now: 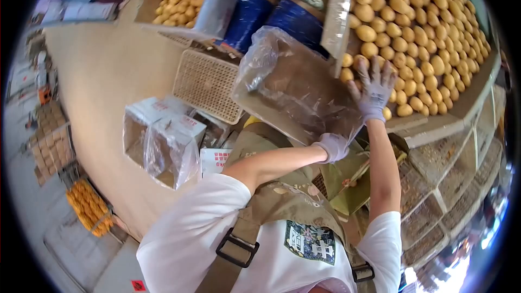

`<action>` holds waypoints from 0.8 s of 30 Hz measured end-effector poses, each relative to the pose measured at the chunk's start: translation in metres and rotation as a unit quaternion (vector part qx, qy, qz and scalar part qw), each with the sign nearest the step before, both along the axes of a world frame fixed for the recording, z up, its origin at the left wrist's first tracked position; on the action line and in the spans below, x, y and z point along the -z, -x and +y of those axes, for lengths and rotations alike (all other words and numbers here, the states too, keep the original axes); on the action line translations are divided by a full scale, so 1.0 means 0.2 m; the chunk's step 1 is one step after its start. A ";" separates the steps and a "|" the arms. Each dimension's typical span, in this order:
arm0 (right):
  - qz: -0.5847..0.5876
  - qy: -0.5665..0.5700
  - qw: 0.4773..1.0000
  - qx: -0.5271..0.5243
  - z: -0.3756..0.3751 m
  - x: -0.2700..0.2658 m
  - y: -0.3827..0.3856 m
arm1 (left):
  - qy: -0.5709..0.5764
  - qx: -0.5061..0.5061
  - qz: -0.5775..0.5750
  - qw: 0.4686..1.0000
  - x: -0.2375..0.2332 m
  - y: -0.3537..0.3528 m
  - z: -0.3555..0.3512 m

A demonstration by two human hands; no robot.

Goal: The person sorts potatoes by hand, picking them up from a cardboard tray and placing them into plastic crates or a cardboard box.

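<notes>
My right hand (374,88), in a pale glove, lies with fingers spread on the edge of a heap of yellow-brown potatoes (420,51). The potatoes fill a wide sorting table (434,130) at the upper right. My left hand (332,148), gloved too, is closed on the near rim of a cardboard box (271,116). A clear plastic liner (266,49) covers the box's inside and hangs over its edges. The box stands tilted against the table's open side, and no potatoes show in it.
A box of potatoes (182,5) stands at the upper left, beside blue-wrapped bundles (244,19). A beige plastic crate (209,84) and another plastic-lined box (163,135) are to my left. Stacked crates (434,201) stand below the table at right. Orange-yellow sacks (88,206) lie farther left.
</notes>
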State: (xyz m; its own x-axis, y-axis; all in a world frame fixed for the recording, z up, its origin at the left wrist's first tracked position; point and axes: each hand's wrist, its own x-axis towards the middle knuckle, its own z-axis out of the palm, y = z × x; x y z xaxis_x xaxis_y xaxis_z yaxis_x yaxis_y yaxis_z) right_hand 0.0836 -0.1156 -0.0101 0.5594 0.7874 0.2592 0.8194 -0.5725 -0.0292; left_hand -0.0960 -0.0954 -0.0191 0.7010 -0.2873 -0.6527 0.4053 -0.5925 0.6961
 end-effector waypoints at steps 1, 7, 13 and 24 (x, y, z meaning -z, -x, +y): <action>0.011 0.015 1.000 0.007 0.00 -0.01 0.00 | 0.002 0.040 -0.097 0.994 -0.02 0.02 -0.04; 0.029 0.016 0.999 0.021 0.00 -0.02 -0.01 | 0.006 0.134 -0.120 0.984 -0.03 0.09 0.39; 0.051 0.005 0.998 0.033 -0.01 -0.05 0.00 | -0.124 0.367 0.008 0.922 0.13 0.17 0.77; 0.225 -0.151 0.961 0.052 -0.10 -0.29 0.02 | 0.506 -0.468 0.260 0.677 0.03 -0.31 0.57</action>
State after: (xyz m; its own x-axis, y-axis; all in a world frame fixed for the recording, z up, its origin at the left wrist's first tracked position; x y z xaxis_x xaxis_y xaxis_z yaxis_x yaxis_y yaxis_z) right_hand 0.0792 -0.1348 0.0480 0.7394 0.6486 0.1803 0.6241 -0.5600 -0.5449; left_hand -0.0332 0.0182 -0.0250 0.6359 -0.3608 -0.6822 0.6197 0.7656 0.1727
